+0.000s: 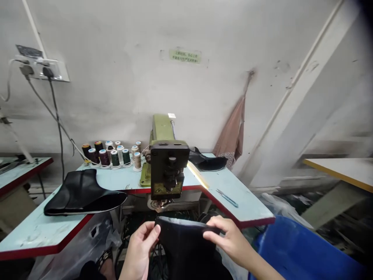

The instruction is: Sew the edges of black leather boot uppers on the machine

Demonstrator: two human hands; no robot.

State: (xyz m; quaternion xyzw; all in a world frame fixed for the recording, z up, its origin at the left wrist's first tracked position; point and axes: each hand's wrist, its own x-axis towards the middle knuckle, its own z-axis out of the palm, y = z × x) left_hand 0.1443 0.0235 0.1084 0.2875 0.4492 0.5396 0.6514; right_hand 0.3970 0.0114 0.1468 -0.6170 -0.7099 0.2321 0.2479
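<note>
A black boot upper (pixel 186 249) hangs between my hands at the bottom middle, its top opening spread and a pale lining showing along the rim. My left hand (pixel 143 243) pinches the left end of that rim between thumb and fingers. At the right end, my right hand (pixel 225 237) grips the edge the same way. Just beyond the rim stands a green and black sewing machine (pixel 169 167), its lower arm close above the opening but apart from it. The lower part of the boot upper runs out of view.
Another black boot upper (pixel 78 192) lies on the table's left wing (pixel 29 237), and a dark one (pixel 206 160) lies behind the machine. Several thread spools (pixel 114 157) stand at the back left. Thread snips (pixel 227 198) rest on the right wing, near a blue bin (pixel 303 249).
</note>
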